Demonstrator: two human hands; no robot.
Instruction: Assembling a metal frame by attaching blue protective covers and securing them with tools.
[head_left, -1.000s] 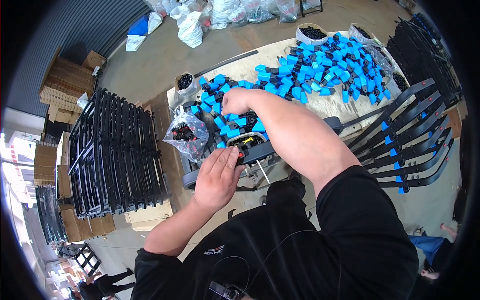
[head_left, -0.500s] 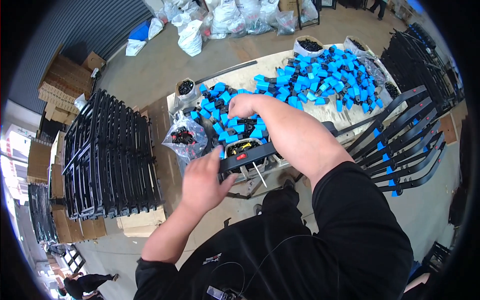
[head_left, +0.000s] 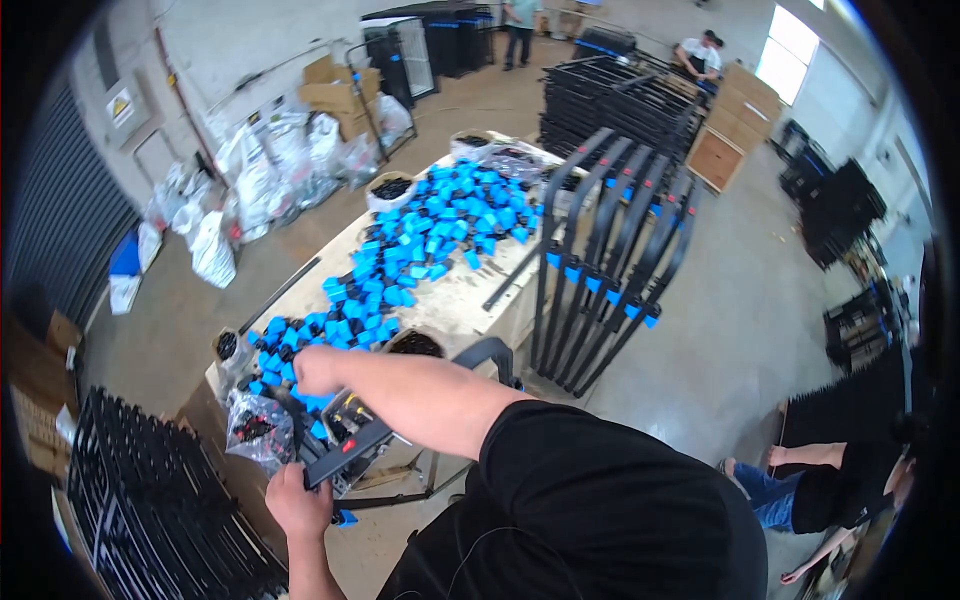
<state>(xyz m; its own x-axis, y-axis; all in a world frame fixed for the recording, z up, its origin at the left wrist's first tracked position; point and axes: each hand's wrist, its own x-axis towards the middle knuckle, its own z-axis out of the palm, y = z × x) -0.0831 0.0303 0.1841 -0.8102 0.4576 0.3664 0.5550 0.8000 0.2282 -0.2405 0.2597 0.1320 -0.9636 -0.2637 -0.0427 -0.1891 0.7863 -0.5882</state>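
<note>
My left hand (head_left: 300, 503) is closed round the end of a black bent metal tube (head_left: 372, 436), which carries a small red button (head_left: 349, 446). The tube runs under my right forearm and curves away on its far side. My right hand (head_left: 318, 370) is curled over the near left part of a pile of blue and black plastic pieces (head_left: 450, 215). Its fingertips are hidden, so what they hold cannot be made out. Just beyond the tube stands an open container of small parts (head_left: 347, 415), with something yellow inside. A clear plastic bag of black and red parts (head_left: 257, 428) lies beside it.
Several bent black tubes with blue pieces (head_left: 610, 270) lean at the table's right edge (head_left: 500, 315). Stacked black frames (head_left: 165, 510) stand at my left. White sacks (head_left: 270, 170) line the wall. A co-worker (head_left: 830, 485) is at the right; other people are farther back.
The view has swung to the right. My left hand, loose beside the tube's end before, now grips it. My right hand is still over the blue and black pieces.
</note>
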